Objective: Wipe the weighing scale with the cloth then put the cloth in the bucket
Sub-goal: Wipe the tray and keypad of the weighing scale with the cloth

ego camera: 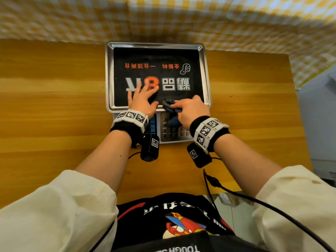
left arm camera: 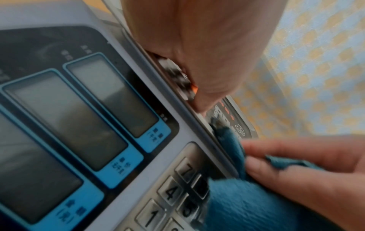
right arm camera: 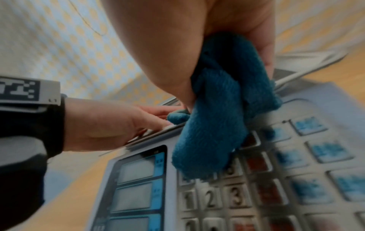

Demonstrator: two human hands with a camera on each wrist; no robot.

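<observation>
The weighing scale stands on the wooden table, its steel pan covered by a black printed sheet, its keypad and displays facing me. My left hand lies flat with spread fingers on the pan's near left part. My right hand grips a bunched blue cloth at the pan's near edge. The cloth hangs from that hand over the number keys, and the same cloth covers keys beside the 7. No bucket is in view.
The wooden table extends wide to the left and right of the scale. A yellow checked curtain hangs behind it. Cables from my wrist cameras trail across the table's near edge.
</observation>
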